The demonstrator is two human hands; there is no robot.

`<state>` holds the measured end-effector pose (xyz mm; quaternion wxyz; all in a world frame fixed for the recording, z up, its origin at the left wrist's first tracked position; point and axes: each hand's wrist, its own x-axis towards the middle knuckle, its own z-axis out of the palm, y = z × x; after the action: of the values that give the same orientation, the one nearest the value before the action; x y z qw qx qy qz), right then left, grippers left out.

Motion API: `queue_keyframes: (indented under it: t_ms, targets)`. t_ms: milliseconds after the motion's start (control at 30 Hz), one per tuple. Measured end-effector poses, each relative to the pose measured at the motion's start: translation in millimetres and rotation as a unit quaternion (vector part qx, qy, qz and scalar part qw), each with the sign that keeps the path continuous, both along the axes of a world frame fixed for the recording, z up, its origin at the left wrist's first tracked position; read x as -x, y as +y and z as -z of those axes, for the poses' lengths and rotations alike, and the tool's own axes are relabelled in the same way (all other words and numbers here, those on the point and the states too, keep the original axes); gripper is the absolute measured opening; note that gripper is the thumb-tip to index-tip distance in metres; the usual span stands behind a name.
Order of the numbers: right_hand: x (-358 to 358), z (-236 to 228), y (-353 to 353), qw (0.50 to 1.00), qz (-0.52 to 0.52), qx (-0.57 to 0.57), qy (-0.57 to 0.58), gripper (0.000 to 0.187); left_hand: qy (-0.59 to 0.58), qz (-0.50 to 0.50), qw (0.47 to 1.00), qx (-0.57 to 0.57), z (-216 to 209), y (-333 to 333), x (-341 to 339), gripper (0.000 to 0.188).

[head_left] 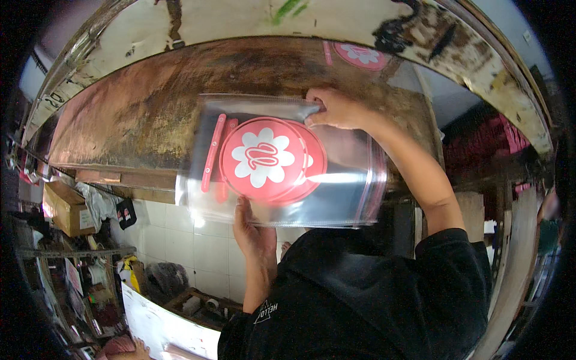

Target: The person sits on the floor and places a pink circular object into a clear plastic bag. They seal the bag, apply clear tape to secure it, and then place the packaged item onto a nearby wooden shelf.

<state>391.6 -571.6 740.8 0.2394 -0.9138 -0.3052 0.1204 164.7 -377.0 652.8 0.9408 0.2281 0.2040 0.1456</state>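
A stack of clear plastic bags lies tilted over the front edge of the worn wooden table. Through the film show round pink discs with a white flower print, overlapping one another, and slim pink strips beside them. My left hand grips the near edge of the stack, thumb on top and the other fingers below. At the far edge, my right hand is closed with the film pinched between thumb and curled fingers. How many layers each hand holds is unclear.
Another pink flower-printed piece in clear film lies at the table's far side. The brown tabletop has a pale raised board behind it. A cardboard box stands left; another person's hand shows lower left.
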Motion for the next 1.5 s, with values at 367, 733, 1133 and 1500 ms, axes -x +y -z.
queue_keyframes:
  t_ms: [367, 733, 1133, 1500]
  targets:
    - [-20.9, 12.1, -22.7, 0.993, -0.003, -0.05, -0.105, 0.022, -0.024, 0.09, 0.995, 0.03, 9.0, 16.4, 11.6, 0.044]
    - [-49.1, -15.6, -101.3, 0.994, 0.01, 0.103, -0.014, 0.025, -0.026, 0.104, 0.994, -0.022, -4.5, 7.8, 27.0, 0.043]
    - [-99.8, 40.6, -108.6, 0.96, 0.105, 0.134, -0.221, 0.058, 0.018, 0.075, 0.997, -0.004, -10.1, -8.7, 21.4, 0.041]
    - [-84.4, 27.9, -94.8, 0.956, 0.126, 0.14, -0.223, 0.053, 0.01, 0.096, 0.995, -0.02, -8.4, -8.3, 23.8, 0.043]
